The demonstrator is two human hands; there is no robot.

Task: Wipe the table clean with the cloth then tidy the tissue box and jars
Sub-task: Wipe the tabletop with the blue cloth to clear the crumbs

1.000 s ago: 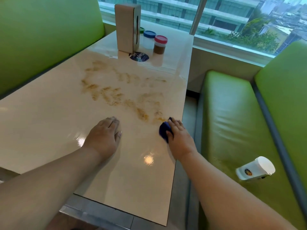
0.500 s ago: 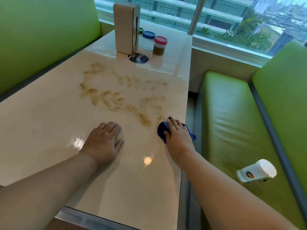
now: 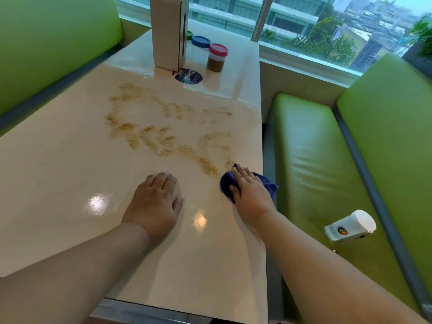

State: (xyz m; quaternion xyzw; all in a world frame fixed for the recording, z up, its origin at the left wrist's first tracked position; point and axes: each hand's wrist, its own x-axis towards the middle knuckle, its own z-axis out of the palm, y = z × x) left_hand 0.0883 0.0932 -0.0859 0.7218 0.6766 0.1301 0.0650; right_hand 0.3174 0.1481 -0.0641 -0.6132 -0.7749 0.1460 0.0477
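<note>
Cloth (image 3: 226, 186) bunched crosswise at table (image 3: 70, 183) edge, right hand (image 3: 251, 195) pressing it, left hand (image 3: 154, 202) alongside, both grips flat

place: café or canteen booth | cues — green benches (image 3: 311, 157), table (image 3: 58, 183) condiment jars (image 3: 217, 57), window (image 3: 304, 24)

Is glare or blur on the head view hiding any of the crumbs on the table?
Head view: two glare spots sit on the glossy table beside the left hand, short of the crumbs; window reflection washes out the far end round the tissue box; the crumbs read fairly sharp; the wide lens bows the table's edges.
</note>
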